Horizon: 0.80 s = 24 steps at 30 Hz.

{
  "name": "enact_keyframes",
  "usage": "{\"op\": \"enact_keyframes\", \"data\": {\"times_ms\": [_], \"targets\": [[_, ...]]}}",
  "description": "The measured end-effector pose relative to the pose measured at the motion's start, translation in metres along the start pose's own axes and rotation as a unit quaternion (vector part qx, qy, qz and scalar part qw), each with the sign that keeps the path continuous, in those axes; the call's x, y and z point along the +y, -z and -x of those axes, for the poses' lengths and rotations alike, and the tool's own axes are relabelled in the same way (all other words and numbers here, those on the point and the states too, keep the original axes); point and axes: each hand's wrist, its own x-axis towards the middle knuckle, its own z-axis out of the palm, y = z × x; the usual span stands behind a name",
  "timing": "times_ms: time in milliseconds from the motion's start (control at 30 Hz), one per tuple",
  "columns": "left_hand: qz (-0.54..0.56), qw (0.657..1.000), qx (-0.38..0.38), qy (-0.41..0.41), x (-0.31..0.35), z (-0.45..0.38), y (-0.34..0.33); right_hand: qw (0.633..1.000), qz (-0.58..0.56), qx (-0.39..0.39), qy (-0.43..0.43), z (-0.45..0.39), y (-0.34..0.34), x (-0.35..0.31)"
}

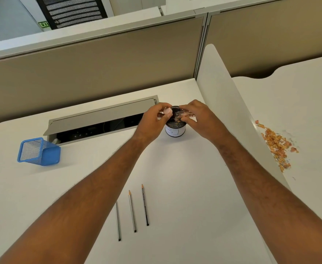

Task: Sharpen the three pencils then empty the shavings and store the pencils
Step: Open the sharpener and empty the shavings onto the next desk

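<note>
Three grey pencils lie side by side on the white desk near me: the left pencil point(118, 221), the middle pencil point(132, 211) and the right pencil point(145, 204), with the visible tips pointing away. Both hands are over a small black-and-white cup point(175, 131) at the back of the desk. My right hand point(198, 117) holds the sharpener's clear shavings case point(184, 115) tilted above the cup's mouth. My left hand point(154, 119) pinches a pale pink sharpener part point(167, 111) beside it. Some shavings show inside the cup.
A blue mesh pencil holder point(39, 152) stands on the left. An open cable tray point(99, 121) runs along the back. A white divider point(230, 111) borders the right; beyond it a pile of shavings point(276, 143) lies on the neighbouring desk.
</note>
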Motion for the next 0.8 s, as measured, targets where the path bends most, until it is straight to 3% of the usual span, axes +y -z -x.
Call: {"op": "enact_keyframes", "data": {"times_ms": [167, 467, 800], "targets": [[-0.069, 0.997, -0.014, -0.028, 0.002, -0.002, 0.001, 1.0, 0.017, -0.001, 0.016, -0.005, 0.0, -0.003], [-0.067, 0.997, -0.016, -0.037, 0.004, 0.003, -0.003, 0.999, 0.037, -0.028, 0.008, -0.005, 0.0, -0.008], [-0.078, 0.997, -0.008, -0.026, -0.001, 0.003, -0.006, 0.997, 0.071, 0.025, -0.011, -0.001, 0.003, -0.013]]}}
